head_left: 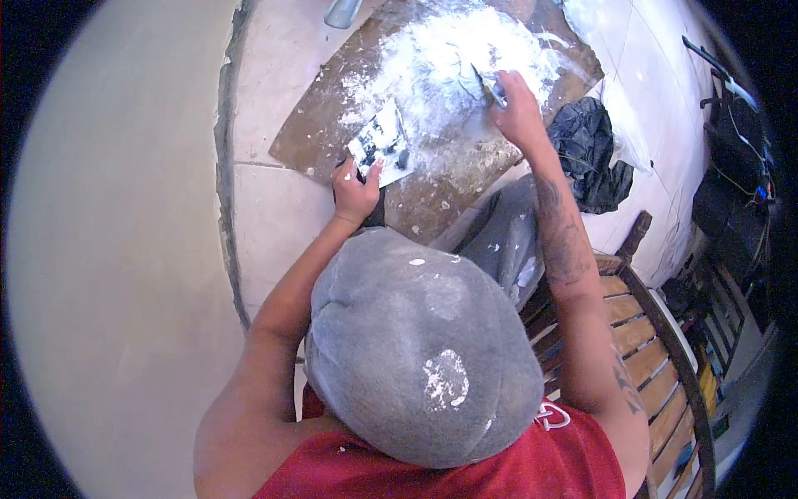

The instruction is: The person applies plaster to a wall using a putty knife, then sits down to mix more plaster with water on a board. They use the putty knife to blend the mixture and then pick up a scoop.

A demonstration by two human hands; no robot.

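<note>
The left hand (357, 190) grips 1 white-smeared scraper (384, 143) just ahead of its fingers, while the right hand (517, 110) grips 1 thin tool (497, 93), over white stuff (424, 62) spread between and beyond the 2 hands on a brown board (309, 131).

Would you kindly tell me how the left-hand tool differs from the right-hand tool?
The left-hand tool shows a broad face, while the right-hand tool shows as a narrow strip. The left-hand tool is held closer to the person's body; the right-hand tool is farther out. The left-hand tool is blotched white and dark, whereas the right-hand tool shows a dark edge beside a paler part. Both are held over the board.
</note>
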